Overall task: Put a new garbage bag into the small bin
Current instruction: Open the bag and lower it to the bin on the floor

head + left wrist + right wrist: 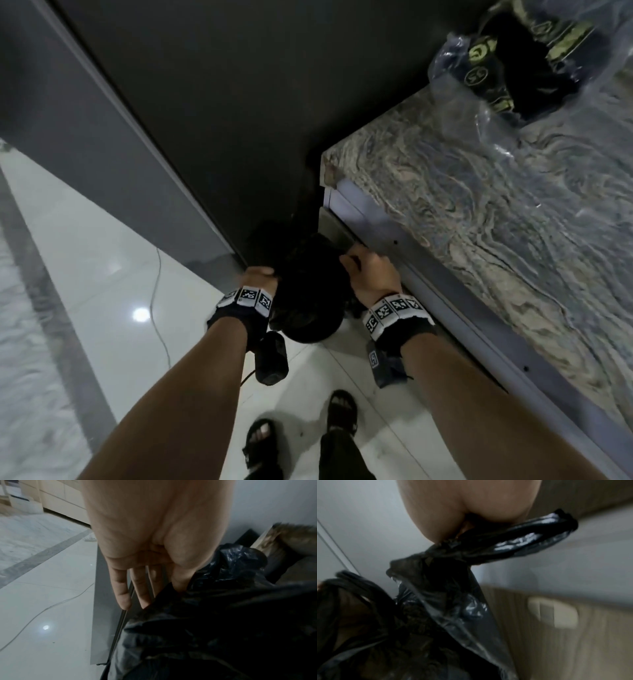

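Note:
A small round black bin point(310, 330) stands on the floor in the corner between a dark panel and a counter. A black garbage bag point(308, 284) covers its mouth, crumpled and loose. My left hand point(259, 274) is at the bin's left rim; in the left wrist view three fingers point(122, 596) hang straight outside the garbage bag point(214, 622), while thumb and forefinger vanish under a raised peak of its edge. My right hand point(368, 270) is at the right rim and grips a bunched strip of the garbage bag point(513, 540). The bin's inside is hidden.
A marble-patterned counter point(496, 233) overhangs on the right, with a clear plastic bag of dark items point(507, 61) on it. A dark panel point(205, 102) closes the back. A thin cable point(158, 308) lies on the white tiled floor. My sandalled feet point(262, 442) stand close behind.

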The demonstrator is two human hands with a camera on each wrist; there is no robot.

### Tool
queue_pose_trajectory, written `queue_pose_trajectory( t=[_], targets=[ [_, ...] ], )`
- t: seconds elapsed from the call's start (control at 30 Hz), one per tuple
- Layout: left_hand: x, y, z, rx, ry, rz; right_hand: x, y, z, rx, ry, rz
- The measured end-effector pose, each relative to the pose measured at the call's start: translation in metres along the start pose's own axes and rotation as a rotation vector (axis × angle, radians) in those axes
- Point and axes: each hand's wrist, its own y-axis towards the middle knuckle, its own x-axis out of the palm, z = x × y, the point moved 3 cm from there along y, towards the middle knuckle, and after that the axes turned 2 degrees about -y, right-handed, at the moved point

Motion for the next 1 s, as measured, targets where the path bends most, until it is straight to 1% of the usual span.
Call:
queue_pose_trajectory(
  t=[0.07, 0.13, 0.2, 0.27, 0.33, 0.4, 0.47, 0.57, 0.63, 0.7, 0.8, 0.87, 0.93, 0.97, 1.0],
  targets=[
    [0.012, 0.015, -0.016, -0.030, -0.054, -0.005, 0.022, 0.004, 0.011, 0.037, -0.003, -0.018],
    [0.022, 0.030, -0.032, -0.047, -0.044, -0.004, 0.046, 0.012, 0.024, 0.095, 0.006, -0.039],
    [0.034, 0.053, -0.048, -0.024, -0.016, 0.008, 0.076, 0.025, 0.041, 0.134, 0.028, -0.043],
    [0.049, 0.080, -0.066, 0.004, -0.001, 0.034, 0.113, 0.039, 0.060, 0.163, 0.033, -0.081],
    [0.069, 0.110, -0.085, -0.010, -0.023, 0.060, 0.150, 0.056, 0.084, 0.176, 0.016, -0.105],
    [0.089, 0.143, -0.106, -0.024, -0.049, 0.100, 0.187, 0.071, 0.108, 0.194, -0.022, -0.100],
    [0.109, 0.174, -0.125, -0.046, -0.020, 0.136, 0.220, 0.087, 0.131, 0.227, -0.048, -0.074],
    [0.135, 0.219, -0.148, -0.079, -0.037, 0.158, 0.266, 0.110, 0.168, 0.278, -0.025, -0.022],
    [0.150, 0.248, -0.164, -0.075, -0.035, 0.175, 0.296, 0.124, 0.191, 0.316, 0.004, -0.031],
    [0.164, 0.271, -0.179, -0.017, 0.022, 0.122, 0.324, 0.136, 0.209, 0.349, 0.043, -0.052],
    [0.179, 0.290, -0.197, 0.059, 0.101, 0.050, 0.351, 0.148, 0.226, 0.389, 0.120, -0.046],
    [0.184, 0.295, -0.204, 0.078, 0.091, 0.054, 0.359, 0.149, 0.235, 0.428, 0.201, 0.018],
    [0.181, 0.294, -0.215, 0.070, 0.087, 0.072, 0.361, 0.141, 0.240, 0.439, 0.211, 0.069],
    [0.178, 0.291, -0.222, 0.062, 0.090, 0.066, 0.363, 0.133, 0.241, 0.437, 0.183, 0.036],
    [0.175, 0.287, -0.230, 0.049, 0.117, 0.042, 0.365, 0.123, 0.241, 0.427, 0.151, -0.029]
  ],
)
